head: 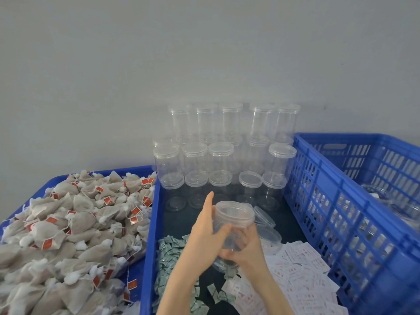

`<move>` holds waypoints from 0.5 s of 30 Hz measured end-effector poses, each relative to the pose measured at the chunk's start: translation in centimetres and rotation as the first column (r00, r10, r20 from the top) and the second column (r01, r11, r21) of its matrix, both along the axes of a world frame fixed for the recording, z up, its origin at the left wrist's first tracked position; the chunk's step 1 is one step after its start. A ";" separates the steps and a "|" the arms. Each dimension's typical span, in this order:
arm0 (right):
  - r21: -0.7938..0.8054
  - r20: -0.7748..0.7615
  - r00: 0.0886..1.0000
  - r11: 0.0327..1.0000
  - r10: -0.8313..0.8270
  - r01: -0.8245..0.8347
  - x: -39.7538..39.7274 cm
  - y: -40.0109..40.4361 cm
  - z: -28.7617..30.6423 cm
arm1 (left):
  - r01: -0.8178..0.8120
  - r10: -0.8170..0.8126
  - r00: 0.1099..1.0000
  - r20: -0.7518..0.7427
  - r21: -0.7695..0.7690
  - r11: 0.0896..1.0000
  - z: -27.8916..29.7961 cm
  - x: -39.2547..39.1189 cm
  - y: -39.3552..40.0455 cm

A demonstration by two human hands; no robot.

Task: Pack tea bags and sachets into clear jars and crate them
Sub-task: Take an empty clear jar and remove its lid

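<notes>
Clear glossy plastic jars (223, 160), matt blue plastic crate (354, 214), porous mesh tea bags (68, 226).

Tea bags (68, 226): grey-beige mesh with white strings and red tags. Left tray (134, 268): solid blue. Centre tray (151, 235): blue walls, dark floor. Jars (229, 155): clear, colourless, with clear lids. Left sachet pile (169, 253): pale green with white print. Right sachet pile (302, 276): white with faint red print. Crate (341, 201): blue, slotted lattice walls. Wall (204, 53): plain pale grey.
</notes>
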State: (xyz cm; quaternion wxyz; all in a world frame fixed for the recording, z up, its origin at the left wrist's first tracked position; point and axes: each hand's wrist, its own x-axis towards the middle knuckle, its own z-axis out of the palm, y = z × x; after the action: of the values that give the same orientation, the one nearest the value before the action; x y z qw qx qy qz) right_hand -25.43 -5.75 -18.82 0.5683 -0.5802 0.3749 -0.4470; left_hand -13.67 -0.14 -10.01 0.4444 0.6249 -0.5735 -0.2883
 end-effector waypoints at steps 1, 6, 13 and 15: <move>0.020 -0.005 0.997 0.997 0.072 -0.072 -0.7 -0.2 -0.1 | 0.004 -0.004 0.999 0.044 -0.006 1.000 0.2 0.5 0.1; 0.046 0.093 0.953 0.955 0.287 -0.292 -2.7 -0.1 1.0 | 0.055 -0.053 0.992 -0.112 0.016 0.998 0.7 1.7 -0.3; -0.033 0.020 0.976 0.976 0.218 -0.217 -1.2 0.6 1.6 | 0.052 -0.047 0.988 -0.146 0.035 0.998 -0.1 0.3 -0.4; -0.062 0.029 0.999 0.997 0.042 -0.040 0.1 1.2 1.6 | -0.200 0.200 0.980 -0.013 -0.020 0.980 -0.3 -1.4 -0.7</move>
State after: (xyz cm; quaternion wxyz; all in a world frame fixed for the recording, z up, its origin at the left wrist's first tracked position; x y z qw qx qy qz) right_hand -25.30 -4.56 -17.20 0.5649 -0.5982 0.3402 -0.4553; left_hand -15.06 -0.81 -10.27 0.4808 0.6731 -0.5082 -0.2396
